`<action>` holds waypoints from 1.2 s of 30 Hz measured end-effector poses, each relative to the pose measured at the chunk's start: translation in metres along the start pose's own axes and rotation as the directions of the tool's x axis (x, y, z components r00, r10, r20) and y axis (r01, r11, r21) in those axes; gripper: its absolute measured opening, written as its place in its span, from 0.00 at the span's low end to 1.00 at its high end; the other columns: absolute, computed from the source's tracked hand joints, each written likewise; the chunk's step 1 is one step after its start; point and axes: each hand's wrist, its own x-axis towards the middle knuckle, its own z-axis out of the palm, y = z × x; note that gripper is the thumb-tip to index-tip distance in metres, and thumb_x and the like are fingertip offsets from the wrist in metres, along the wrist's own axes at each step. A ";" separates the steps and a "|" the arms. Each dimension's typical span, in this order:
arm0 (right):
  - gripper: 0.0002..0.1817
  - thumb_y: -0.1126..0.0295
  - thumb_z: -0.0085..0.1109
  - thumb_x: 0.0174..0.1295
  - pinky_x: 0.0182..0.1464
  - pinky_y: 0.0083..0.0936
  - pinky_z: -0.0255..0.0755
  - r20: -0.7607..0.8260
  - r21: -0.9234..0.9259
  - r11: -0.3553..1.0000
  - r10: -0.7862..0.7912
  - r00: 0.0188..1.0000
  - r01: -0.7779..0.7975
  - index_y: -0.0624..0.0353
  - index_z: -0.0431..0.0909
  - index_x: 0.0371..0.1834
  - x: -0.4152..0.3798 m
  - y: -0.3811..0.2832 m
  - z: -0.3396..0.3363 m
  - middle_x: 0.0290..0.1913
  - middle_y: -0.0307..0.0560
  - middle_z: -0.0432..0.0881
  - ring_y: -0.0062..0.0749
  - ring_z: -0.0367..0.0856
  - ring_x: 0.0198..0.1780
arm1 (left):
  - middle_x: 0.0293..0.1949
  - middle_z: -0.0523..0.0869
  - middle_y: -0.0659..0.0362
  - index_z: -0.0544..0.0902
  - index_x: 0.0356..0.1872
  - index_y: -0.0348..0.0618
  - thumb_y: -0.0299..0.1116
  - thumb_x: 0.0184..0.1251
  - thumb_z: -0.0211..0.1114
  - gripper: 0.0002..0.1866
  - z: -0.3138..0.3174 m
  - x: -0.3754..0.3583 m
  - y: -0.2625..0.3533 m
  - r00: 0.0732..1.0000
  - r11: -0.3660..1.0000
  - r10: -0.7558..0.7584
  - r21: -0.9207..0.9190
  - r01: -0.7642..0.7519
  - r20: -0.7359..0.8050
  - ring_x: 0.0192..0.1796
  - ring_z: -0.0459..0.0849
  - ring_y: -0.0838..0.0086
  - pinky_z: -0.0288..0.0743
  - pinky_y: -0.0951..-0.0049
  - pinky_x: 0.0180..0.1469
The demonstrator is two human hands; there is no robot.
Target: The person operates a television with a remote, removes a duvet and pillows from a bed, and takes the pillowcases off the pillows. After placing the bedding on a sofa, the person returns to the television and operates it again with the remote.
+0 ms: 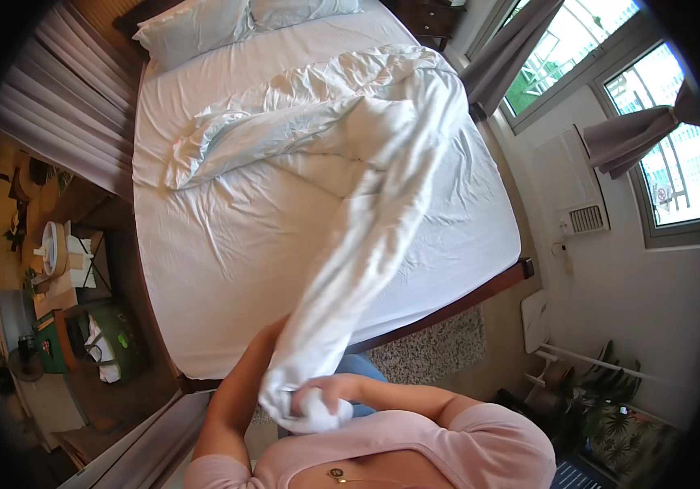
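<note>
A white duvet [366,236] runs from a loose heap in the middle of the bed down to my chest, bunched into a long, narrow roll. My right hand [330,393] is closed around its gathered near end, just in front of my body. On the other side, my left hand [275,328] reaches in behind the roll and touches it; the cloth hides its fingers. Under the duvet lies the bed [195,301], covered by a wrinkled white sheet.
Pillows [195,33] lie at the head of the bed. The wooden bed frame [480,295] borders the foot, above a grey shaggy rug [435,346]. A curtain [73,98] hangs at left, near a green bag [114,342]. Windows [664,138] and an air conditioner [585,220] are at right.
</note>
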 end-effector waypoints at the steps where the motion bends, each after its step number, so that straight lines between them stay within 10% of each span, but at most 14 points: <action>1: 0.37 0.73 0.55 0.19 0.55 0.18 0.58 -0.046 0.143 0.990 0.012 0.999 -0.005 0.63 0.73 0.47 0.011 0.003 0.001 0.47 0.47 0.73 0.31 0.68 0.49 | 0.51 0.73 0.52 0.66 0.56 0.41 0.52 0.62 0.46 0.28 0.013 -0.008 -0.003 0.997 0.997 0.071 0.009 -0.072 0.042 0.53 0.70 0.69 0.61 0.73 0.57; 6: 0.26 0.55 0.51 0.59 0.52 0.24 0.61 -0.042 -0.724 0.690 -0.042 0.998 -0.001 0.65 0.67 0.52 0.016 -0.048 0.004 0.46 0.48 0.72 0.31 0.68 0.49 | 0.44 0.75 0.53 0.70 0.49 0.38 0.43 0.59 0.49 0.22 0.021 -0.056 -0.029 0.899 0.891 0.423 0.231 -0.390 -0.113 0.46 0.73 0.70 0.64 0.74 0.50; 8: 0.25 0.53 0.43 0.63 0.53 0.28 0.63 -0.233 -0.539 0.835 -0.023 0.972 -0.109 0.66 0.69 0.49 -0.015 -0.079 -0.006 0.49 0.50 0.72 0.33 0.70 0.49 | 0.41 0.76 0.53 0.71 0.46 0.37 0.40 0.57 0.50 0.20 0.016 -0.090 -0.037 0.815 0.808 0.551 0.360 -0.466 -0.180 0.44 0.74 0.71 0.65 0.74 0.47; 9: 0.20 0.60 0.38 0.65 0.50 0.25 0.66 -0.240 -0.657 0.741 -0.378 0.894 0.137 0.65 0.70 0.49 -0.035 -0.092 -0.022 0.42 0.49 0.76 0.31 0.74 0.43 | 0.39 0.77 0.53 0.72 0.44 0.36 0.38 0.56 0.51 0.18 0.014 -0.111 -0.041 0.769 0.763 0.605 0.425 -0.486 -0.206 0.42 0.75 0.71 0.66 0.74 0.46; 11: 0.14 0.71 0.43 0.58 0.48 0.27 0.67 -0.488 -0.865 0.499 -0.814 0.314 -0.049 0.65 0.72 0.44 -0.080 -0.120 -0.068 0.42 0.50 0.77 0.33 0.73 0.46 | 0.36 0.78 0.53 0.74 0.42 0.35 0.35 0.55 0.52 0.16 0.009 -0.155 -0.049 0.677 0.673 0.693 0.558 -0.485 -0.248 0.39 0.76 0.72 0.67 0.74 0.43; 12: 0.19 0.75 0.52 0.51 0.47 0.29 0.67 -0.448 -0.810 0.364 -0.890 0.083 -0.460 0.63 0.68 0.49 -0.093 -0.144 -0.072 0.45 0.52 0.76 0.38 0.73 0.48 | 0.34 0.78 0.53 0.74 0.40 0.34 0.33 0.54 0.53 0.15 0.008 -0.178 -0.053 0.633 0.632 0.727 0.617 -0.469 -0.264 0.38 0.76 0.72 0.68 0.74 0.42; 14: 0.41 0.73 0.61 0.41 0.57 0.40 0.59 -0.254 -0.391 -0.031 -0.957 0.140 -0.920 0.58 0.52 0.63 -0.110 -0.167 -0.091 0.59 0.59 0.62 0.48 0.63 0.58 | 0.31 0.80 0.53 0.76 0.37 0.33 0.29 0.53 0.54 0.12 0.004 -0.224 -0.061 0.565 0.558 0.774 0.729 -0.395 -0.286 0.35 0.77 0.73 0.69 0.75 0.39; 19: 0.49 0.62 0.64 0.41 0.65 0.50 0.36 -0.015 -0.054 -0.549 -0.835 0.550 -0.834 0.55 0.45 0.67 -0.034 -0.206 -0.116 0.67 0.60 0.43 0.51 0.42 0.69 | 0.13 0.74 0.54 0.76 0.17 0.37 0.36 0.40 0.59 0.11 0.023 -0.364 -0.115 0.341 0.242 0.924 0.955 -0.172 -0.172 0.16 0.74 0.61 0.65 0.69 0.22; 21: 0.49 0.58 0.63 0.41 0.65 0.50 0.33 0.109 -0.274 -0.619 -0.780 0.616 -0.736 0.56 0.46 0.67 0.013 -0.225 -0.116 0.68 0.61 0.43 0.50 0.40 0.69 | 0.12 0.75 0.58 0.78 0.18 0.39 0.40 0.41 0.61 0.12 0.059 -0.419 -0.164 0.055 0.060 0.997 0.997 -0.047 -0.058 0.15 0.74 0.61 0.65 0.68 0.21; 23: 0.54 0.54 0.65 0.38 0.64 0.54 0.32 0.138 -0.492 -0.689 -0.666 0.733 -0.533 0.57 0.42 0.67 0.072 -0.227 -0.102 0.67 0.59 0.47 0.49 0.42 0.69 | 0.16 0.78 0.58 0.79 0.20 0.41 0.38 0.43 0.61 0.10 0.101 -0.447 -0.233 -0.434 0.100 0.901 0.960 0.262 0.024 0.20 0.77 0.66 0.66 0.70 0.21; 27: 0.34 0.62 0.65 0.38 0.51 0.39 0.65 -0.088 -0.913 -0.270 -0.599 0.796 -0.305 0.65 0.68 0.51 0.209 -0.168 -0.153 0.42 0.58 0.78 0.48 0.76 0.47 | 0.19 0.79 0.58 0.79 0.22 0.41 0.38 0.43 0.60 0.10 0.139 -0.462 -0.340 -0.823 0.557 0.562 0.771 0.308 -0.078 0.22 0.77 0.66 0.66 0.69 0.24; 29: 0.22 0.67 0.63 0.39 0.42 0.32 0.71 0.233 -0.944 -0.331 -0.708 0.666 -0.022 0.66 0.74 0.39 0.259 -0.138 -0.093 0.34 0.58 0.80 0.48 0.78 0.40 | 0.20 0.79 0.58 0.79 0.22 0.41 0.38 0.43 0.60 0.10 0.139 -0.461 -0.385 -0.907 0.716 0.401 0.661 0.224 -0.127 0.23 0.77 0.66 0.66 0.69 0.25; 31: 0.22 0.68 0.62 0.38 0.42 0.26 0.70 0.210 -0.956 -0.002 -0.698 0.685 0.292 0.66 0.74 0.40 0.273 -0.133 0.015 0.34 0.51 0.81 0.34 0.79 0.37 | 0.21 0.79 0.58 0.79 0.23 0.41 0.38 0.43 0.60 0.11 0.132 -0.456 -0.421 -0.950 0.812 0.259 0.572 0.117 -0.174 0.24 0.77 0.65 0.67 0.69 0.26; 36: 0.21 0.70 0.58 0.43 0.42 0.25 0.69 0.559 -0.824 -0.281 -0.544 0.626 0.491 0.70 0.72 0.42 0.253 -0.120 0.189 0.35 0.48 0.80 0.29 0.76 0.37 | 0.24 0.79 0.57 0.79 0.25 0.42 0.38 0.44 0.59 0.11 0.084 -0.455 -0.499 -0.968 0.903 0.046 0.424 -0.066 -0.248 0.26 0.77 0.65 0.67 0.69 0.29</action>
